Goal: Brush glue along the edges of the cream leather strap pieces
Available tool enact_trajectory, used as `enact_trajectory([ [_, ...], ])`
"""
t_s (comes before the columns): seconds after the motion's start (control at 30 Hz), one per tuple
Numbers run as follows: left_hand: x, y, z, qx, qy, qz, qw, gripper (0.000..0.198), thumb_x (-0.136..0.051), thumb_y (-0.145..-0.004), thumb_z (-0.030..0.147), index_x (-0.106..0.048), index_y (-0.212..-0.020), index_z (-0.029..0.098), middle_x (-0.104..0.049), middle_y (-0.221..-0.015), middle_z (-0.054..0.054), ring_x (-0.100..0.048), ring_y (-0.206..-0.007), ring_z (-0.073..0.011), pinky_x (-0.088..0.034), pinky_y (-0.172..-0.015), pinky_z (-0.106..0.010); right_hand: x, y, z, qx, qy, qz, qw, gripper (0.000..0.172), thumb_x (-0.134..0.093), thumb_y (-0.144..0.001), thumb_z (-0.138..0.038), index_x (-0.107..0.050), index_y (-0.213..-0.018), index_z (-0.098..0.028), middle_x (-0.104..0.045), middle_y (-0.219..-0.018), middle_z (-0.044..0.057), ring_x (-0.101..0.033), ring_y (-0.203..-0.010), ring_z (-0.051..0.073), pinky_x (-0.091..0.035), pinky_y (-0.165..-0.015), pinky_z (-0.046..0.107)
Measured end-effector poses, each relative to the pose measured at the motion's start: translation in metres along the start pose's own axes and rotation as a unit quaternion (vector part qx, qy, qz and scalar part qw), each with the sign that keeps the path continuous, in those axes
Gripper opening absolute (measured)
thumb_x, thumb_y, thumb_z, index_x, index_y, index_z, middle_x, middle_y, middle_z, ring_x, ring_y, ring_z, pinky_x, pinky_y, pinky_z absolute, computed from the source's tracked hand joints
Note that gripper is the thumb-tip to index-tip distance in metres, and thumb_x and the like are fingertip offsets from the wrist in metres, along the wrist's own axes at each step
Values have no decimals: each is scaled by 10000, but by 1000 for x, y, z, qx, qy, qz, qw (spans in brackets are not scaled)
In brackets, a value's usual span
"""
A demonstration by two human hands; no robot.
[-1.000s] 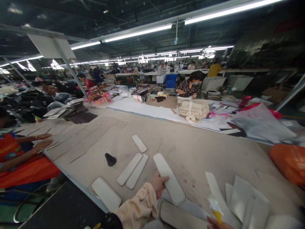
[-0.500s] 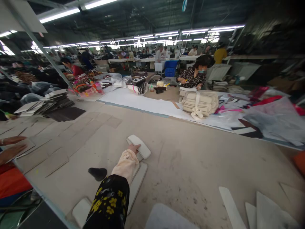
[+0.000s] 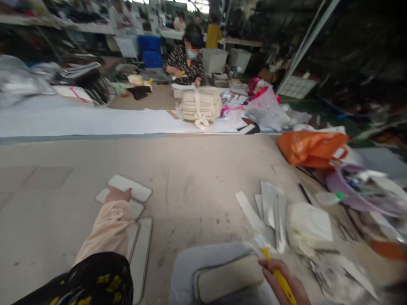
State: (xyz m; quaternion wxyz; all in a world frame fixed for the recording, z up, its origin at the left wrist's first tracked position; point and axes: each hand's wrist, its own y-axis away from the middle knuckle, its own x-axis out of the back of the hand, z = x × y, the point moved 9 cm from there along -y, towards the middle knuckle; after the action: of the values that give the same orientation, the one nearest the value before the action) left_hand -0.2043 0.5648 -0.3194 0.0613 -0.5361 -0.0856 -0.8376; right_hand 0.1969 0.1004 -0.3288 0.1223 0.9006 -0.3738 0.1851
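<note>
My left hand is at the left of the table, on two pale rounded pieces; its fingers are partly hidden, and whether it grips one is unclear. Below it, long white pieces with dark edges lie beside my sleeve. At the lower right, my right hand is closed around a brush with a yellow handle. Its pale bristles point up and left. A cream padded block rests on a whitish sheet, just left of my right hand.
White strips and a wrapped white bundle lie at the right, near a purple basket and an orange bag. Across the table, a person works behind tied cream stacks.
The view has turned right and down. My right hand with the yellow brush, the padded block, the basket and the orange bag have come into view. My left hand stays at the pale pieces.
</note>
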Motion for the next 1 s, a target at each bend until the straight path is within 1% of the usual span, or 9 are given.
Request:
enact_trajectory([
  [0.07, -26, 16, 6, -10, -57, -42, 997, 476, -571, -797, 419, -481, -1085, 51, -608, -1061, -155, -524, -1081, -411, -427, -831, -551, 2, 5, -2, 18, 2, -79, 997, 203, -670, -720, -427, -626, -795, -244, -680, -847, 54, -647, -830, 235, -520, -763, 326],
  [0.13, -54, 63, 23, -107, -67, -85, 988, 486, -559, -776, 488, -515, -1086, 116, -607, -1096, -134, -533, -1095, -361, -425, -889, -494, 9, 7, 2, 14, -1, -96, 995, 153, -638, -751, -386, -638, -799, -241, -667, -811, 49, -641, -788, 221, -510, -741, 320],
  [0.2, -84, 146, 46, -264, 10, -155, 952, 564, -626, -714, 492, -523, -1145, 143, -568, -1191, -159, -516, -1130, -317, -392, -967, -438, 13, 12, 10, -3, -10, -104, 994, 155, -626, -758, -385, -643, -817, -243, -651, -746, 34, -630, -690, 202, -503, -664, 305],
  [0.27, -112, 240, 53, -359, 72, -247, 897, 689, -708, -627, 502, -522, -1211, 188, -527, -1269, -161, -453, -1204, -319, -324, -1040, -437, 13, 20, 19, -22, -21, -113, 993, 190, -614, -761, -408, -641, -854, -244, -613, -639, 5, -587, -564, 177, -469, -557, 283],
  [0.33, -136, 316, 45, -372, 110, -311, 868, 847, -792, -504, 487, -510, -1257, 221, -500, -1308, -151, -417, -1228, -352, -288, -1057, -472, 13, 27, 27, -33, -36, -114, 992, 225, -574, -784, -439, -637, -875, -243, -546, -543, -26, -522, -481, 158, -408, -481, 268],
  [0.43, -156, 374, 22, -321, 139, -329, 877, 991, -860, -362, 410, -512, -1271, 224, -444, -1361, -168, -340, -1271, -402, -188, -1086, -518, 4, 35, 32, -31, -62, -148, 986, 253, -526, -811, -461, -632, -860, -237, -485, -504, -46, -476, -471, 146, -359, -475, 261],
  [0.53, -165, 392, 4, -278, 161, -334, 886, 913, -852, -394, 351, -536, -1240, 224, -453, -1355, -162, -343, -1274, -391, -167, -1096, -509, -15, 42, 29, -16, -61, -221, 973, 262, -500, -827, -459, -622, -864, -231, -460, -504, -60, -459, -480, 133, -351, -493, 249],
  [0.7, -166, 386, -8, -244, 205, -315, 894, 789, -814, -465, 298, -552, -1201, 194, -483, -1316, -164, -392, -1259, -359, -248, -1092, -494, -56, 59, 18, 32, -38, -332, 942, 228, -459, -858, -407, -599, -876, -228, -462, -543, -69, -446, -512, 115, -345, -524, 229],
  [1.0, -169, 392, -10, -367, 64, -281, 885, 786, -775, -536, 299, -485, -1250, 145, -463, -1298, -174, -441, -1220, -327, -357, -1049, -512, -112, 78, 14, 110, -2, -390, 914, 163, -458, -869, -318, -579, -898, -212, -581, -693, -29, -535, -646, 130, -387, -632, 239],
])
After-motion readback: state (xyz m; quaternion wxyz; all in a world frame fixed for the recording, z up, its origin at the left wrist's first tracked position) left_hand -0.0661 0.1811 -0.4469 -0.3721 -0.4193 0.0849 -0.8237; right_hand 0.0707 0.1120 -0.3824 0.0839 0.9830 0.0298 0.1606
